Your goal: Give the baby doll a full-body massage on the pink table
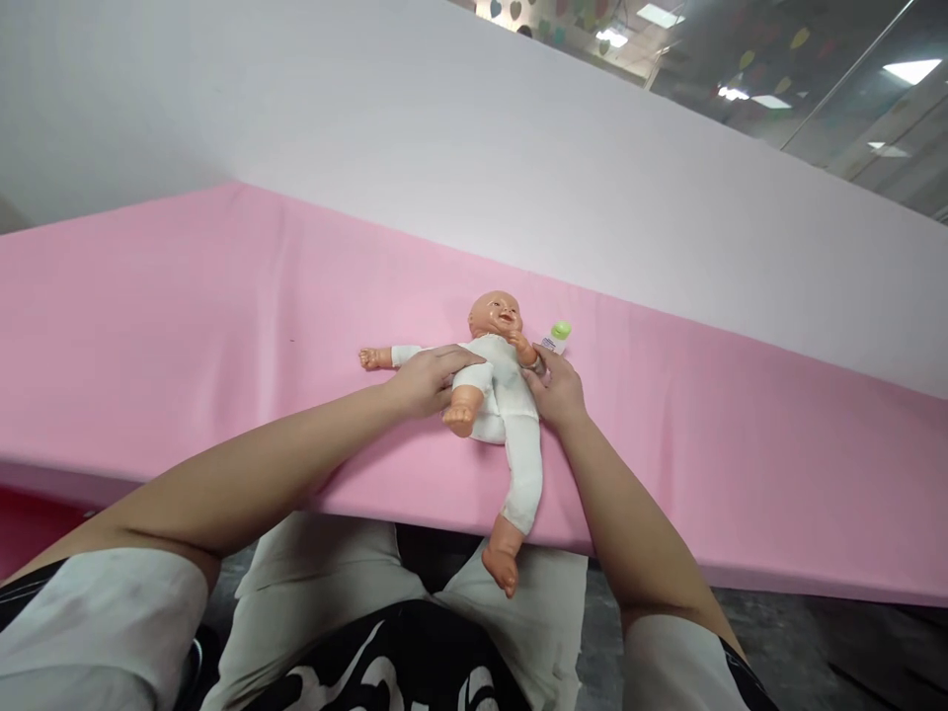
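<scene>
A baby doll (522,454) with a white cloth body lies on its back, head away from me. One of its legs is bent up, and the other hangs over the near edge of the table. My left hand (434,380) is closed over the bent leg, fingers lying across the white cloth. At the doll's other side, my right hand (561,395) holds its arm by thumb and fingers; part of this grip is hidden. Just beyond the right hand, a small clear bottle (554,341) with a green cap lies partly covered.
The table has a smooth pink cover (703,425) and stands against a white wall (355,109). Glass panels (741,89) rise above the wall. My legs are close to the table's near edge.
</scene>
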Motion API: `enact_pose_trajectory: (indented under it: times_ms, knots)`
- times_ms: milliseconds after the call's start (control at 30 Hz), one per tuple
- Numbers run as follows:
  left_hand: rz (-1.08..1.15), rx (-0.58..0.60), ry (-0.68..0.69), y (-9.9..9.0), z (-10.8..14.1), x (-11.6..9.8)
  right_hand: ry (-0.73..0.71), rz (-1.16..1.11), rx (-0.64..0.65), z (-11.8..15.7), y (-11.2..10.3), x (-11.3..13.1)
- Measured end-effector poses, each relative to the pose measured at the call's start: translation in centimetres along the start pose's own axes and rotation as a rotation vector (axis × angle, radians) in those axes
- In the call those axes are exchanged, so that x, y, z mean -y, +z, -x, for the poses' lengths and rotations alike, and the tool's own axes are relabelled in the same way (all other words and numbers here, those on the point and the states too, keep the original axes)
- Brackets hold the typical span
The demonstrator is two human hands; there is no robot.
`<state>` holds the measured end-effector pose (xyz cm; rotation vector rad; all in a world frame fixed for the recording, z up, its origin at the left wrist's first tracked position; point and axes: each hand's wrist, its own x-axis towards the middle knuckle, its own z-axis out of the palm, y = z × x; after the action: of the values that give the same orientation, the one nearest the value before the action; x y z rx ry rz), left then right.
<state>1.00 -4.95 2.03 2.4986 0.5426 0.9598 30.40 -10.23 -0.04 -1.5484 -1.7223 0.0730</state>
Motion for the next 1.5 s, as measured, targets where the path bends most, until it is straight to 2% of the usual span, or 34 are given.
enact_pose_trajectory:
  times_ms: [100,200,267,333,400,500,633,733,800,833,900,1000,1067,1133,1233,1367,1500]
  knots:
    - [0.135,-0.011,0.054,-0.5,0.3,-1.1,0.166,-0.174,-0.132,0.0,-0.9,-1.2]
    - [0.369,0.100,0.008,-1.1,0.1,-1.9,0.253,-0.346,-0.281,-0.2,-2.1,-3.0]
    - [0.487,0.197,-0.038,-1.2,0.0,-2.2,0.305,-0.373,-0.372,-0.4,-3.1,-4.6]
    - [0.548,0.294,-0.057,-1.0,0.1,-2.4,0.439,-0.314,-0.357,-0.5,-3.8,-6.3]
    - [0.586,0.381,-0.049,-0.6,0.4,-2.6,0.590,-0.218,-0.286,-0.5,-4.2,-7.9]
    - [0.617,0.440,-0.029,-0.1,0.8,-2.8,0.675,-0.136,-0.222,-0.3,-4.0,-9.2]
    - [0.652,0.374,-0.054,-0.1,0.5,-2.3,0.625,-0.186,-0.252,-0.2,-3.3,-8.1]
    - [0.624,0.171,-0.115,-0.2,-0.1,-1.1,0.515,-0.259,-0.345,-0.2,-2.8,-5.5]
    - [0.561,0.016,-0.184,-0.1,-0.4,-0.2,0.387,-0.279,-0.354,-0.2,-2.3,-3.5]
    - [0.520,-0.038,-0.225,-0.1,-0.6,0.3,0.307,-0.268,-0.329,-0.1,-2.0,-2.5]
    - [0.452,-0.076,-0.310,0.0,-0.8,1.0,0.133,-0.154,-0.246,-0.1,-1.2,-0.9]
    - [0.417,-0.049,-0.388,0.1,-1.1,1.7,-0.102,0.053,-0.049,0.0,0.1,0.4]
    - [0.409,-0.041,-0.398,0.1,-1.3,1.9,-0.172,0.120,0.055,0.0,0.7,0.6]
    - [0.390,-0.046,-0.394,0.0,-1.4,2.0,-0.183,0.141,0.089,0.0,0.9,0.4]
    - [0.382,-0.037,-0.366,-0.1,-1.3,1.9,-0.135,0.098,0.054,0.0,0.6,0.1]
    - [0.456,-0.027,-0.311,-0.2,-1.0,1.9,0.088,-0.072,-0.102,-0.1,-0.4,-0.6]
    - [0.538,0.023,-0.246,-0.5,-0.8,1.7,0.298,-0.279,-0.249,-0.2,-1.9,-2.8]
